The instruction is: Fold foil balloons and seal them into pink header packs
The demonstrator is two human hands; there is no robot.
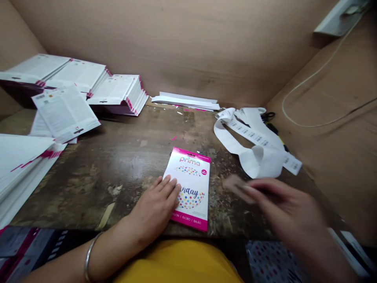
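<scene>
A white and pink balloon packet [191,177] printed "prima" lies face up near the table's front edge. My left hand [159,198] rests flat across its left side, fingers stretched out, covering part of the lettering. To the right of the packet, my right hand [282,200] pinches a small flat brownish piece [240,188] above the table. Motion smears that piece, so its kind is unclear. Behind the right hand lies a curled strip of white printed labels [262,157].
Stacks of white cards [118,88] with pink edges stand along the back left. Loose cards [66,114] lie before them, and another stack [23,169] fills the left edge. Paper strips [185,101] lie along the back wall. A white cable [312,70] hangs at the right.
</scene>
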